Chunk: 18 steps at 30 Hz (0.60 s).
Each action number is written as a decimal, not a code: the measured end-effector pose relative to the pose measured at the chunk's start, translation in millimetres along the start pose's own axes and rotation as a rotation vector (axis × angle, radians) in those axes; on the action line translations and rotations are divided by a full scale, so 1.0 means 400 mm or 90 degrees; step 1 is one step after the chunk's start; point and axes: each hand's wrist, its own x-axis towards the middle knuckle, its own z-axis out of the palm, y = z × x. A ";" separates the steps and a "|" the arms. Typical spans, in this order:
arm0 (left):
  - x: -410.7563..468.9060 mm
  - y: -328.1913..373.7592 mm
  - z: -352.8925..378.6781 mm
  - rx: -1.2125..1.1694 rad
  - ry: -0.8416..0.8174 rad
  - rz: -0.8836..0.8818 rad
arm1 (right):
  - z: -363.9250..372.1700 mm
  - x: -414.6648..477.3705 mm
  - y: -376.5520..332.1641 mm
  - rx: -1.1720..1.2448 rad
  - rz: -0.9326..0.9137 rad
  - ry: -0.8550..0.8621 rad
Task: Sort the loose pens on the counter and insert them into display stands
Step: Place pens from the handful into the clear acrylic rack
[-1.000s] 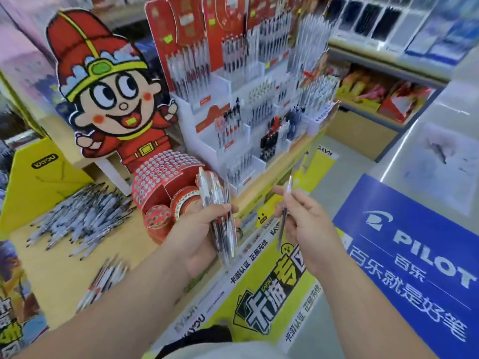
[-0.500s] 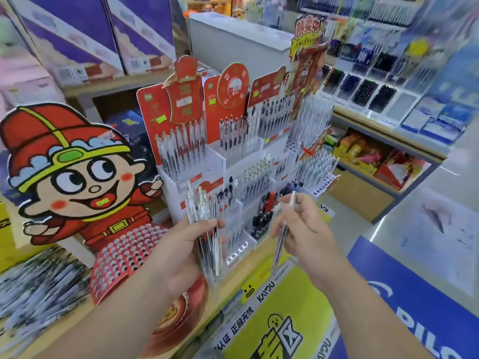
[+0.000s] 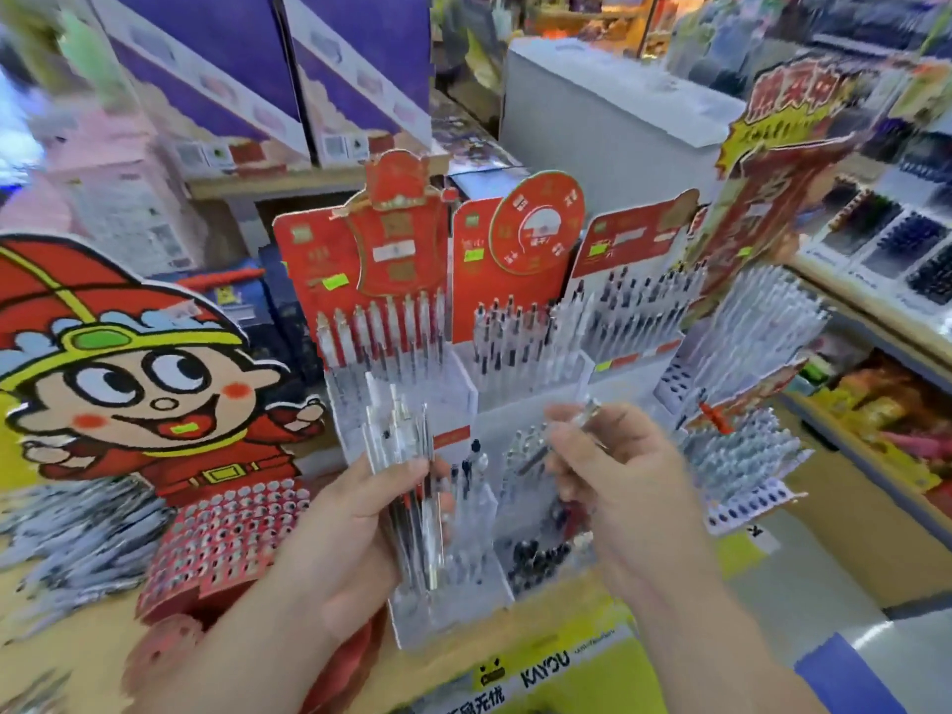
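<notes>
My left hand (image 3: 350, 538) grips a bundle of clear pens (image 3: 407, 456), held upright in front of the white tiered display stand (image 3: 463, 399). My right hand (image 3: 618, 476) pinches a single clear pen (image 3: 584, 412), its top pointing up and to the right, over the stand's lower middle slots. The stand's upper rows hold many pens under red header cards (image 3: 396, 234). A heap of loose pens (image 3: 77, 533) lies on the wooden counter (image 3: 77, 657) at far left.
A red cartoon-figure cardboard stand (image 3: 144, 383) with a perforated red pen holder (image 3: 226, 538) stands left of my hands. More pen racks (image 3: 747, 456) sit to the right. Purple boxes (image 3: 247, 69) fill the shelf behind. A yellow KAYOU sign (image 3: 546, 662) runs along the counter front.
My view has tilted up and closed in on the display stand. Both hands rose with their pens. The single pen in my right hand has tipped from upright to slanted.
</notes>
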 end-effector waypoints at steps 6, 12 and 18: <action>0.018 -0.020 0.073 -0.058 0.152 0.080 | -0.047 0.173 -0.060 0.021 -0.024 -0.160; 0.011 -0.053 0.090 -0.183 0.231 0.131 | -0.026 0.271 -0.082 0.048 -0.023 -0.277; -0.008 -0.061 0.077 -0.334 0.191 0.118 | 0.065 0.277 -0.070 -0.006 -0.060 -0.335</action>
